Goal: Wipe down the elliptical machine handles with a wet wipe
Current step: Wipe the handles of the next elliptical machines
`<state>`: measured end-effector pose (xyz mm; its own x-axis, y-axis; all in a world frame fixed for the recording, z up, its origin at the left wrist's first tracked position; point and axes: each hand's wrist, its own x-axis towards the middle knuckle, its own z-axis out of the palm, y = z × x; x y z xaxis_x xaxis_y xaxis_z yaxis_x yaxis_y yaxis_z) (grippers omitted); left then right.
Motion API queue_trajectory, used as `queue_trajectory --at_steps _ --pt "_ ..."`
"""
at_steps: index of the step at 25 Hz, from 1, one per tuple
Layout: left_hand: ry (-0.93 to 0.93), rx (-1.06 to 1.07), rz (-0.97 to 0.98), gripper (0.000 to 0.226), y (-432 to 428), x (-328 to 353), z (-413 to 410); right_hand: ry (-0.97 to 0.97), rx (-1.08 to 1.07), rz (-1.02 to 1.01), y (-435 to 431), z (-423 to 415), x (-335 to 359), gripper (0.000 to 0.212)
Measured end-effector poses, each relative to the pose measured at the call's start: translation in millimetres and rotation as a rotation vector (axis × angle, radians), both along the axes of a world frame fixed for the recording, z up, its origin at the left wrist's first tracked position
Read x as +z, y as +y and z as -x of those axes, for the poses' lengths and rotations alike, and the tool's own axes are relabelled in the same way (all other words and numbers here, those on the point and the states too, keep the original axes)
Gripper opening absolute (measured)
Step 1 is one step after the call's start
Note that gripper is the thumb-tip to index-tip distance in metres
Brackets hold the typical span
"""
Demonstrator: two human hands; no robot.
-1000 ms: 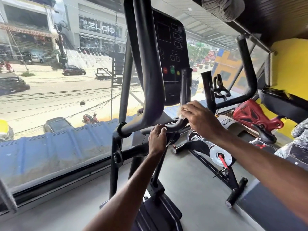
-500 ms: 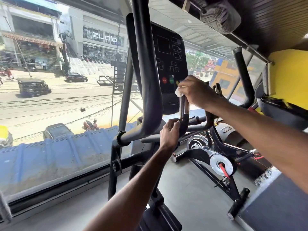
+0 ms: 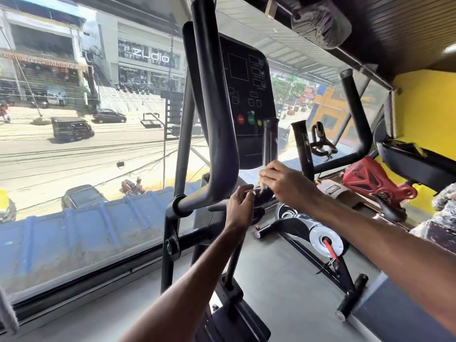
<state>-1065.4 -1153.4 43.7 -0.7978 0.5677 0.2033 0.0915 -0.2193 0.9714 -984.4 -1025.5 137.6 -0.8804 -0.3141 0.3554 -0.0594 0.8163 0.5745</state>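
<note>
The black elliptical stands in front of me with its console (image 3: 248,99) and a thick left swing handle (image 3: 214,114). A short upright inner handle (image 3: 270,141) rises below the console. My right hand (image 3: 283,183) holds a white wet wipe (image 3: 263,180) wrapped round the lower end of that inner handle. My left hand (image 3: 240,206) grips the curved bar just beneath it, with a small metal object, maybe a key, between its fingers. A second upright inner handle (image 3: 304,149) stands to the right. Most of the wipe is hidden by my fingers.
A large window (image 3: 86,144) fills the left side, close behind the machine. A black and white exercise bike (image 3: 318,233) and red equipment (image 3: 370,178) stand on the grey floor to the right, with a yellow wall (image 3: 424,114) behind them.
My right hand slid the wipe from the handle's base up to its top, then back down to the lower end. My left hand stayed on the curved bar.
</note>
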Motion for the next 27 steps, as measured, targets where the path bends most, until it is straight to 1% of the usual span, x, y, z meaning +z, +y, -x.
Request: queue_trajectory --at_steps 2,3,4,5,6,7,9,10,12,14,15,16,18,20,21,22,23,24,25,27 --pt "0.019 0.008 0.009 0.041 -5 -3 -4 0.032 -0.005 -0.018 -3 -3 -17 0.028" --pt "0.026 0.007 0.013 0.042 -8 -3 -6 0.028 -0.007 -0.018 -6 -4 -23 0.026" --pt "0.029 -0.002 0.011 0.040 -11 -2 -8 0.019 -0.009 0.006 -9 -5 -29 0.023" --pt "0.031 -0.016 0.000 0.036 -13 -2 -10 0.026 -0.007 0.083 -13 -7 -33 0.020" --pt "0.046 -0.036 -0.016 0.032 -16 -2 -10 0.052 -0.010 0.229 -16 -9 -35 0.016" --pt "0.072 -0.053 -0.023 0.030 -20 -2 -11 0.088 -0.027 0.430 -19 -10 -38 0.012" --pt "0.104 -0.063 -0.019 0.031 -30 -4 -14 0.127 -0.108 0.908 -21 -15 -44 0.012" --pt "0.076 -0.057 -0.018 0.028 -35 -6 -16 0.122 -0.136 1.126 -20 -19 -50 0.014" --pt "-0.002 -0.030 -0.022 0.018 -46 -8 -22 0.108 -0.101 1.511 -20 -30 -64 0.017" --pt "0.000 0.044 0.008 0.016 -56 -7 -31 0.094 -0.025 1.852 -27 -44 -77 0.017" --pt "0.021 0.081 0.026 0.015 -61 -7 -36 0.075 0.002 1.989 -33 -52 -81 0.016" --pt "0.034 0.098 0.042 0.012 -66 -6 -42 0.049 0.017 2.080 -40 -60 -86 0.015" --pt "0.039 0.118 0.106 0.006 -80 -4 -65 -0.018 0.050 2.182 -56 -79 -92 0.014" --pt "0.027 0.152 0.160 0.009 -93 -10 -82 -0.137 0.077 2.295 -68 -98 -99 0.017" --pt "0.044 0.172 0.183 0.008 -101 -13 -90 -0.209 0.086 2.313 -73 -107 -104 0.021" --pt "0.066 0.192 0.207 0.007 -110 -16 -99 -0.275 0.088 2.274 -78 -115 -109 0.024" --pt "0.082 0.208 0.218 0.006 -119 -19 -105 -0.307 0.086 2.187 -81 -120 -116 0.026" --pt "0.082 0.221 0.227 0.005 -127 -21 -111 -0.303 0.083 2.109 -85 -124 -121 0.026" --pt "0.068 0.222 0.228 0.005 -138 -23 -118 -0.266 0.072 2.076 -89 -126 -127 0.024" --pt "0.019 0.153 0.205 0.005 -158 -22 -136 -0.205 0.059 2.121 -99 -129 -132 0.014"
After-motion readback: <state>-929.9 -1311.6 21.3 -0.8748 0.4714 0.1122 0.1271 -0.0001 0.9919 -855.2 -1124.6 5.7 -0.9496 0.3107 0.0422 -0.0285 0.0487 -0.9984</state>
